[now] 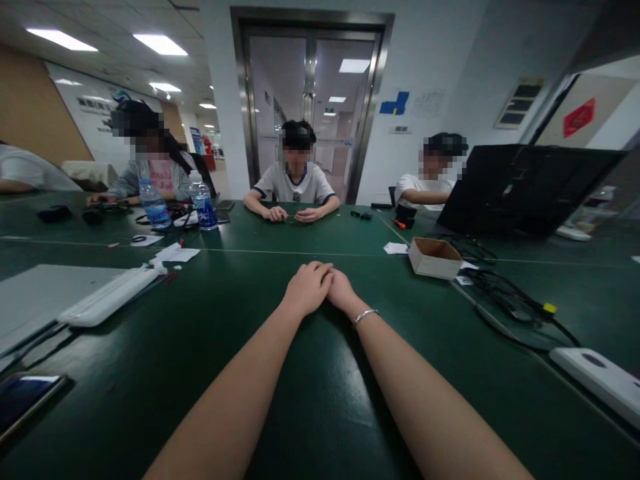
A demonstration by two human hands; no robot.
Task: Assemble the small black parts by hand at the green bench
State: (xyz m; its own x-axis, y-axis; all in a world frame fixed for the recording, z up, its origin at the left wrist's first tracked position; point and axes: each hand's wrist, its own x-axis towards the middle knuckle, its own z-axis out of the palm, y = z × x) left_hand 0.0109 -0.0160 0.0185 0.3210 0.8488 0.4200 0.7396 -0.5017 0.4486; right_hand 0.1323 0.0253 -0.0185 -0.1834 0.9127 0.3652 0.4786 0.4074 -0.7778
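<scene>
Hands first: your left hand (306,288) and right hand (341,291) lie together at the centre of the frame, touching each other and resting on the dark green surface (320,400). The fingers (315,269) of both are drawn in narrow and pressed against one another; whether anything small sits between them cannot be told from this view. A bracelet (365,315) circles your right wrist.

Nearest to you is the cardboard box (434,257), right of centre and a little above your hands, apart from them, with its open top up. It looks light and thin-walled, so judge it likely to slide on the smooth surface and to buckle under a hard squeeze. The firmest hold would be across two opposite walls near the rim, or a pinch over one wall.

Room is tighter on that side. Black cables (500,293) run from just beside the box down toward the lower right, where a white device (600,377) lies, and a dark open laptop (525,190) stands above them. A paper slip (396,248) lies just left of the box.

On the left of the frame, a long white case (107,297) rests against a grey laptop (45,293), with a phone (25,400) at the lower left. The widest bare stretch lies around your forearms and just left of your hands. Other people sit along the far edge, near water bottles (203,207) at upper left.
</scene>
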